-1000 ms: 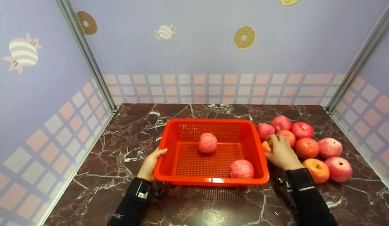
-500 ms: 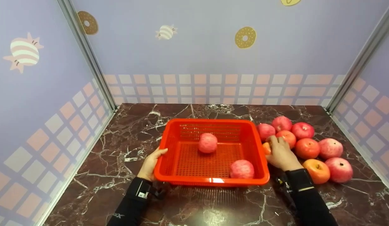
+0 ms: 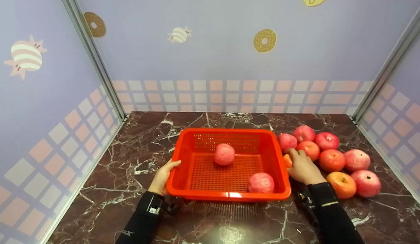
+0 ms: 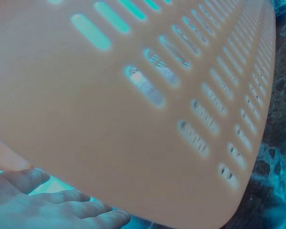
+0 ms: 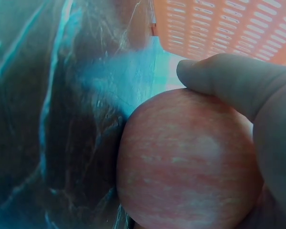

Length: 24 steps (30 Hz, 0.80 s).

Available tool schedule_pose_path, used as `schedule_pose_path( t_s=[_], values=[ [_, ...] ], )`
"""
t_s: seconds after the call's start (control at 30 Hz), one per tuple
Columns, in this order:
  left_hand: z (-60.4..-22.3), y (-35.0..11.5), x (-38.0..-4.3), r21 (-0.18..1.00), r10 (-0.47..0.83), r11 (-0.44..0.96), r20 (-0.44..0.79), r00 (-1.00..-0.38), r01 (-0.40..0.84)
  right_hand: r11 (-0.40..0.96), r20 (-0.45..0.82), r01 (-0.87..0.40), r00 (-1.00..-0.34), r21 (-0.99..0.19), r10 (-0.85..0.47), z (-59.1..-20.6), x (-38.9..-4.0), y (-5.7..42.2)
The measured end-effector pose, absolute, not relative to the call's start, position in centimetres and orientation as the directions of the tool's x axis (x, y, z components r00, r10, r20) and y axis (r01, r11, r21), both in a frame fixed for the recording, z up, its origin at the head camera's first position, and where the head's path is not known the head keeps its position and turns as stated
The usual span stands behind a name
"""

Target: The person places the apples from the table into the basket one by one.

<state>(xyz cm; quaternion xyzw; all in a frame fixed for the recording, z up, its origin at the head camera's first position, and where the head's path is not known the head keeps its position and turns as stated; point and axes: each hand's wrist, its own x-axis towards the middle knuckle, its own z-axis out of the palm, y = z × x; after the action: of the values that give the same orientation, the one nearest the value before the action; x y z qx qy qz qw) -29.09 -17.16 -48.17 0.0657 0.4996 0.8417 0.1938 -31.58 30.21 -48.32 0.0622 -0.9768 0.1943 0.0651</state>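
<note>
A red plastic basket (image 3: 210,196) with slotted walls rests on the dark marbled table, two pink-red apples (image 3: 224,154) lying apart inside it. At its left side my left hand (image 3: 161,178) holds the rim, thumb on top; the left wrist view has several fingertips (image 4: 105,217) by the basket wall (image 4: 109,124). Just right of the basket my right hand (image 3: 305,169) grips an orange-red apple (image 3: 287,160), mostly hidden from above. The right wrist view shows this apple (image 5: 188,162) low against the table, with the thumb (image 5: 219,71) over its side.
Several more apples (image 3: 332,160) are clustered right of the basket, some touching each other. One yellow-orange apple (image 3: 341,184) sits beside the right wrist. Patterned panels (image 3: 230,95) enclose the table at the back, left and right.
My right hand shifts very slightly at the orange-red apple, and its fingers close in a little. The left hand and the basket stay in place.
</note>
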Motion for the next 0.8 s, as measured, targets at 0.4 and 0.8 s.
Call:
schedule_pose_path(
  t_s=[0.4,0.8],
  values=[
    [-48.12,-17.09,-29.14,0.869,0.384,-0.413,-0.104,-0.918,-0.271,0.915,0.169,-0.164,-0.98,-0.369,-0.107,-48.48,-31.61,30.45],
    [-48.18,-17.16,-29.1,0.879,0.385,-0.404,-0.088,-0.919,-0.253,0.915,0.162,-0.152,-0.982,-0.375,-0.097,-48.38,-31.69,30.46]
  ],
)
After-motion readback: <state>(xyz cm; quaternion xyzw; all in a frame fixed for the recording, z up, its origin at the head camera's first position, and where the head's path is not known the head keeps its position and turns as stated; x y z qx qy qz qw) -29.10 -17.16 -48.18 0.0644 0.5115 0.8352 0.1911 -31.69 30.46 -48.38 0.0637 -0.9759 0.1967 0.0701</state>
